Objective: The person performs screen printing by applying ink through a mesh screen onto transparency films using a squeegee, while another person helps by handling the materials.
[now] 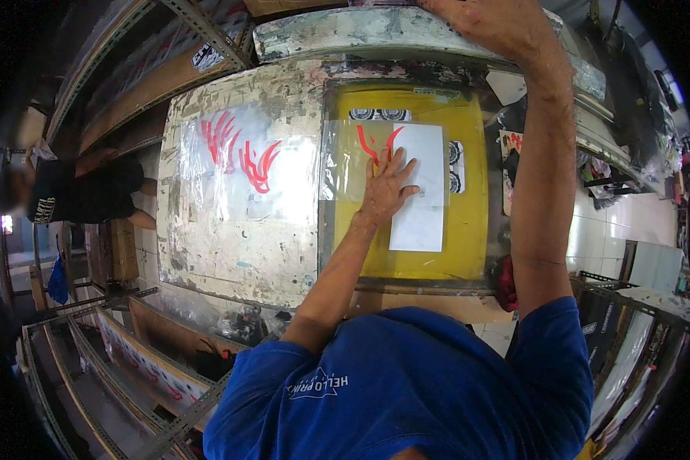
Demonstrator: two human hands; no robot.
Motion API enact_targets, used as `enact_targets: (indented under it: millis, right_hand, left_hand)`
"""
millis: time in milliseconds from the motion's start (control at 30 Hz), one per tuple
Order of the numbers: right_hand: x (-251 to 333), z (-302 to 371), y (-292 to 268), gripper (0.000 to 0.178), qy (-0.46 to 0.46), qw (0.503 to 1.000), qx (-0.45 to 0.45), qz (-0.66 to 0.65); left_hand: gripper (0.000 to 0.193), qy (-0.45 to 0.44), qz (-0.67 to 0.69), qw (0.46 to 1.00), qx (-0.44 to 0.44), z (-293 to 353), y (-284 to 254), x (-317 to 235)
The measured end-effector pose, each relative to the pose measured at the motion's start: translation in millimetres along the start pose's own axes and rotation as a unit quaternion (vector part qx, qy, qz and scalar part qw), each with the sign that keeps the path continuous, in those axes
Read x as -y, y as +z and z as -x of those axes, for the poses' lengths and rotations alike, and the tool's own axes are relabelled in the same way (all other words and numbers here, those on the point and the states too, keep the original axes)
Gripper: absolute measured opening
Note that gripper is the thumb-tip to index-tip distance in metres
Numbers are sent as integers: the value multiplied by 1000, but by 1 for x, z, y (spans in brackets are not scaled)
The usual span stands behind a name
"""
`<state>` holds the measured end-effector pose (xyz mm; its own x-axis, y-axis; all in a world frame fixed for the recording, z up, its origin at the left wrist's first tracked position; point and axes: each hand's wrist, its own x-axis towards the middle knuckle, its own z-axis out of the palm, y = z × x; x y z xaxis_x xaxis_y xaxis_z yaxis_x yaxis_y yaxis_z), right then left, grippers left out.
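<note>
My left hand [389, 186] lies flat with spread fingers on a white sheet of paper [418, 230] and the edge of a clear film [343, 165]. A red flame-like print shows on the film just above my fingertips. Beneath them is a framed screen with yellow mesh [468, 238], where black-and-white printed pieces [456, 165] also lie. My right arm stretches far forward, and my right hand [491, 23] is over the far ledge [406, 34]. Its fingers run out at the top of the picture, so any grip is hidden.
Left of the screen, clear sheets with red flame prints [259, 165] lie on a paint-stained white board [230, 253]. Metal-framed racks [123, 368] stand at the lower left. A person in dark clothes [84, 188] is at the far left. Plastic-wrapped items [629, 146] crowd the right side.
</note>
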<state>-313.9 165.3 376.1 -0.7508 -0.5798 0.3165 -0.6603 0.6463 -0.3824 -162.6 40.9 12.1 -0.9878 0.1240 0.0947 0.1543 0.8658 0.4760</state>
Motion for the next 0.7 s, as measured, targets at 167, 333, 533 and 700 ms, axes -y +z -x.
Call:
enact_targets:
  millis: [167,333,533,700]
  right_hand:
    - [-20,19,19,42,-102,991,-83,-21]
    - [-6,94,72,37,-120,983,-141,18]
    - [-6,176,140,39,-51,998,-27,-22]
    - [-38,219,222,58,10,992,119,-37]
  left_hand:
    - [81,-14,216,943,-252,-8,-46,-29]
    - [93,8,555,708,-437,30,-120,-46]
    - [84,-263,539,762,-244,126,-66,-7]
    - [88,-141,144,930,-308,147,-26,12]
